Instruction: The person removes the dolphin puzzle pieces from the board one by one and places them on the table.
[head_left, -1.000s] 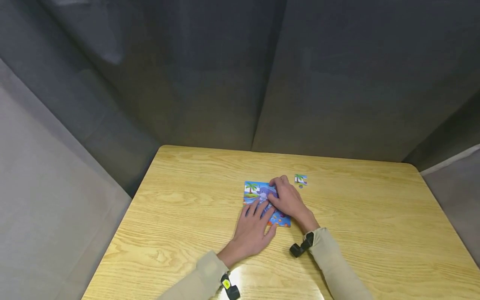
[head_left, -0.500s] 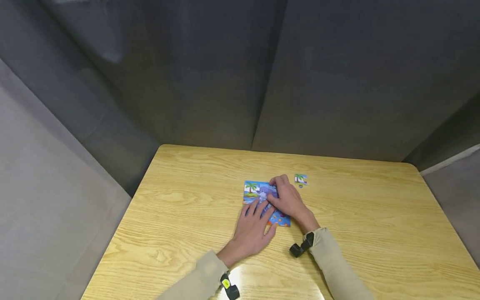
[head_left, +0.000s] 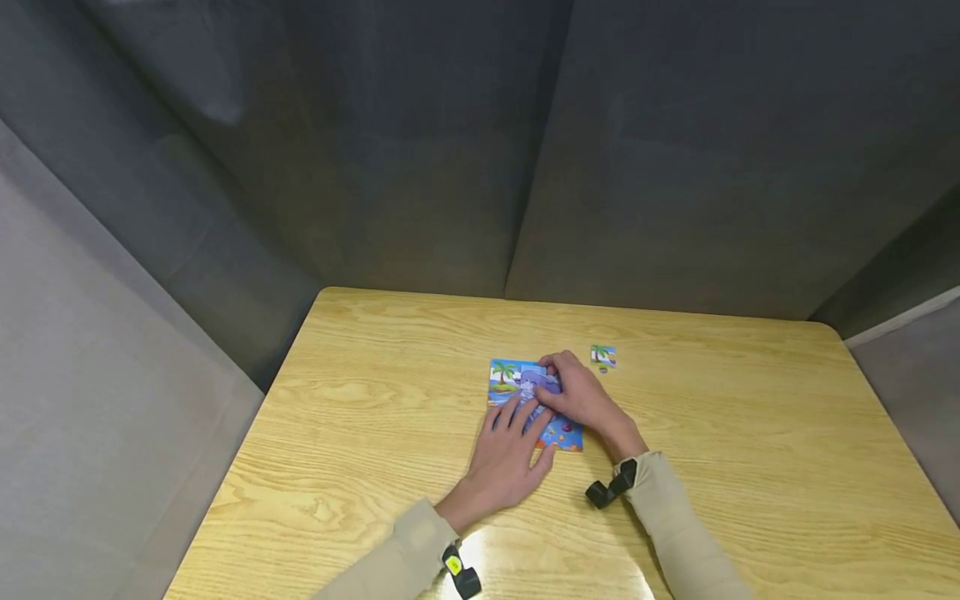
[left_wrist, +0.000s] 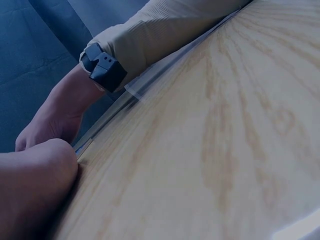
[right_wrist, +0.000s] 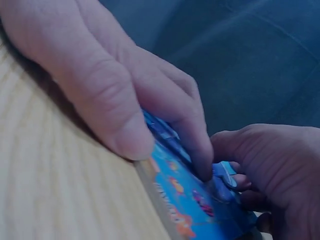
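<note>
Puzzle board (head_left: 507, 379) lies flat mid-desk (head_left: 360, 417), directly under both hands. Left hand (head_left: 506, 454) presses its near edge with straight fingers; right hand (head_left: 581, 398) pinches a piece onto the centre. Loose piece (head_left: 603, 357) sits just beyond the right hand, nearer that side.

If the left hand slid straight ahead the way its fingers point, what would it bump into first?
Most likely the right hand. The left hand lies flat on the puzzle, fingers pointing up and right, and the right hand's fingers sit just ahead, though the exact gap is unclear.

Glossy wood-grain table (head_left: 750, 433), printed puzzle (head_left: 504, 379)
</note>
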